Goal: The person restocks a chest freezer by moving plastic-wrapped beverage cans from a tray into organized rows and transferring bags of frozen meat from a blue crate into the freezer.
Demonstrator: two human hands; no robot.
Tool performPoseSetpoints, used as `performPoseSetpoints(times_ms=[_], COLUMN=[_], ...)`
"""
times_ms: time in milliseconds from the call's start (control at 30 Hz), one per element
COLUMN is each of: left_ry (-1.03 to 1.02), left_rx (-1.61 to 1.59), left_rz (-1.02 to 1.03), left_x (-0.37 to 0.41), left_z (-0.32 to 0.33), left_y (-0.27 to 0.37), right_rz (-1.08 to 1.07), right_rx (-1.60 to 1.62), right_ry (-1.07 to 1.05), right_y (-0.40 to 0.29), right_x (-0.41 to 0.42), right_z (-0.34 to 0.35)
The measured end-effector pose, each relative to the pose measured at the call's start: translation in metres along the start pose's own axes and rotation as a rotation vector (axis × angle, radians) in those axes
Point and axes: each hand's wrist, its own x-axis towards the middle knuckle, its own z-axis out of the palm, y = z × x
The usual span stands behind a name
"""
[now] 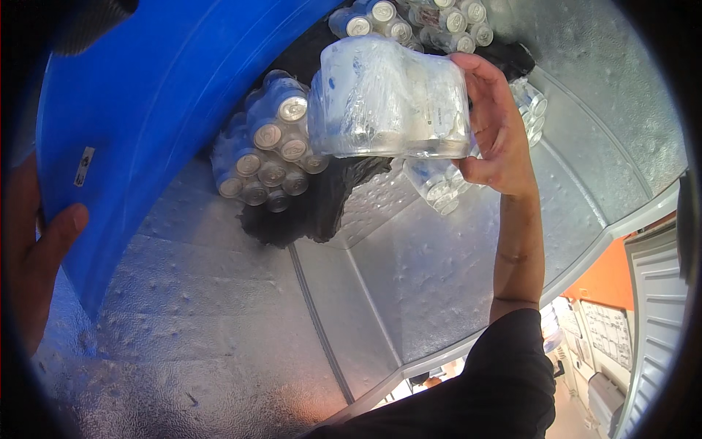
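My right hand (pixel 496 131) grips the end of a plastic-wrapped pack of cans (pixel 395 104), with the thumb at its lower edge and the fingers along its side. The pack is held above other wrapped cans. At the far left, my left hand (pixel 41 247) holds the edge of a blue plastic crate or bin (pixel 148 99), its thumb on the near face; the fingers are partly hidden behind it. A cluster of wrapped cans (pixel 271 142), tops showing, lies between the blue plastic and the held pack.
More wrapped cans lie at the top (pixel 406 24), below the held pack (pixel 439 186) and to its right (pixel 529 110). Torn black material (pixel 307 214) lies under them on a dented metal-lined surface (pixel 219 307). A pale rim (pixel 581 241) curves along the lower right.
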Motion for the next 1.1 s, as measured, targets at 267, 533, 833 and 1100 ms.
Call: performPoseSetpoints(times_ms=[267, 533, 833, 1100], left_ry=[-0.007, -0.02, -0.042, -0.02], left_rx=[-0.001, -0.001, 0.004, -0.015], left_rz=[0.024, 0.038, 0.044, 0.083], left_x=[0.006, 0.008, 0.003, 0.001], left_z=[0.002, 0.002, -0.017, -0.016], left_y=[0.003, 0.015, 0.022, 0.02], right_rz=[0.018, 0.016, 0.077, 0.104], right_rx=[-0.003, -0.052, -0.389, -0.843], right_ry=[0.003, -0.033, -0.333, -0.873], right_y=[0.0, 0.007, 0.023, 0.097], right_x=[0.003, 0.015, 0.097, 0.223], right_z=[-0.002, -0.004, -0.014, 0.011])
